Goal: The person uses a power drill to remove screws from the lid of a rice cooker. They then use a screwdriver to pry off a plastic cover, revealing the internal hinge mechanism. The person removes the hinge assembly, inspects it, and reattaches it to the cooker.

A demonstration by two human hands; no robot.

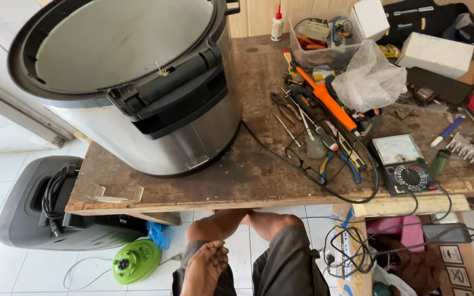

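Large steel cooker [138, 87] sits on the workbench [248, 170]; no hands in view

Bare knees, grey-brown shorts [289, 257], bare foot [207, 266]

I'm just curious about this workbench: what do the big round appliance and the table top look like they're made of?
The big round appliance looks like brushed stainless steel: a silvery wall with soft reflections, with what seem to be black plastic lid rim and hinge parts. The table top looks like bare, worn wood or plywood: brown, stained, chipped along the front edge.
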